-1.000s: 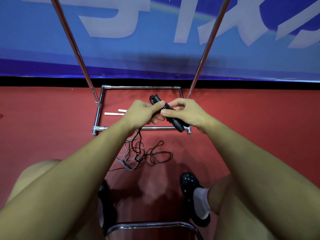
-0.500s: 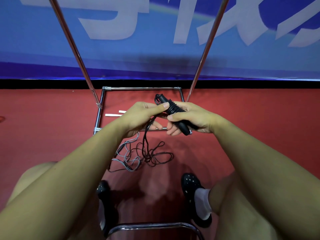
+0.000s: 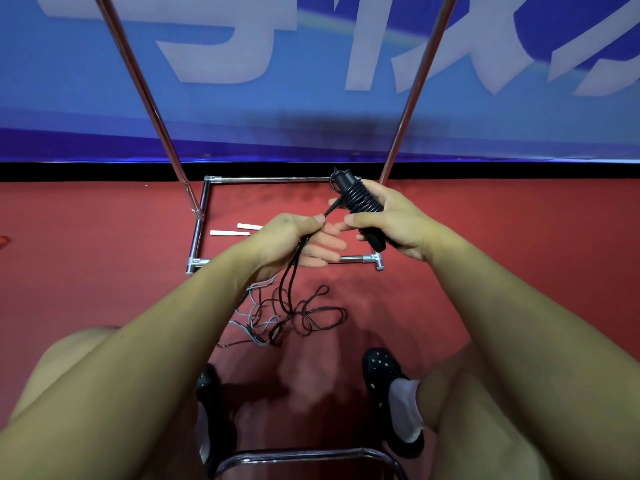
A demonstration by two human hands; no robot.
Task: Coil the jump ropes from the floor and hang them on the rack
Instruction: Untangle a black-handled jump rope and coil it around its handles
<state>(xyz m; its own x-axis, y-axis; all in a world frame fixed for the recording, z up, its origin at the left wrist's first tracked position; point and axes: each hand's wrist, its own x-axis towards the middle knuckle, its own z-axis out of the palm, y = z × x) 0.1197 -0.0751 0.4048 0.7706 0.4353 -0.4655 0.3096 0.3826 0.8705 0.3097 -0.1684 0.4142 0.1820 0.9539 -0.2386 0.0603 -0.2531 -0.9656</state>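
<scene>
Raised since earlier: right hand (image 3: 391,220) grips handles (image 3: 360,206) (tilted, top up-left); left hand (image 3: 291,240) pinches cord (image 3: 289,289).

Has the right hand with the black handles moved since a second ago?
Yes. The right hand gripping the black handles has shifted right and up, from over the rack base's front bar towards its right upright.

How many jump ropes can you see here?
2. A black jump rope is partly wound round its handles in the right hand, its cord pinched by the left hand. A grey jump rope lies tangled on the red floor. More may be hidden.
</scene>
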